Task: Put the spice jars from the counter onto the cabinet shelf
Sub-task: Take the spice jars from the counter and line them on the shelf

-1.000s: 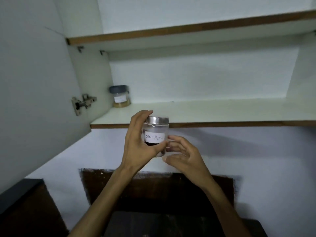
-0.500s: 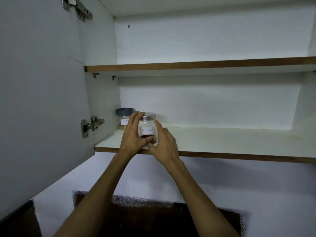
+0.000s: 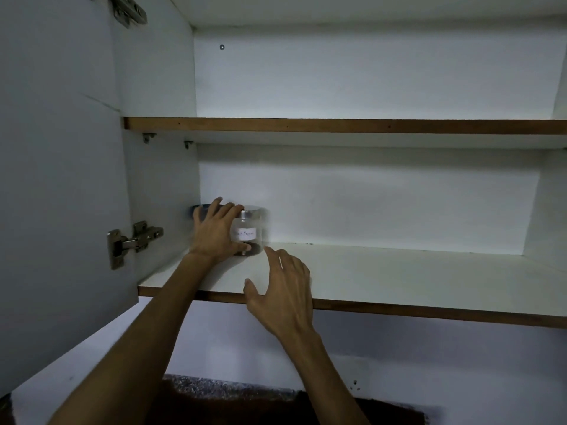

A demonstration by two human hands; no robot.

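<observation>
A clear black pepper jar [image 3: 250,231] with a silver lid and a white label stands on the lower cabinet shelf [image 3: 383,277], near its left back corner. My left hand [image 3: 214,233] wraps round the jar's left side, thumb under its front. Just behind that hand, only the dark lid edge of a second jar [image 3: 199,208] shows. My right hand [image 3: 283,292] hovers over the shelf's front edge, a little right of and below the pepper jar, fingers spread and holding nothing.
The open cabinet door [image 3: 55,179] stands at the left with a metal hinge [image 3: 132,240]. An upper shelf [image 3: 337,125] runs above. A white wall and a dark counter strip [image 3: 276,406] lie below the cabinet.
The pepper jar went from in front of the shelf edge onto the shelf, beside the grey-lidded jar. My right hand has let go of it and drawn back towards the shelf's front edge.
</observation>
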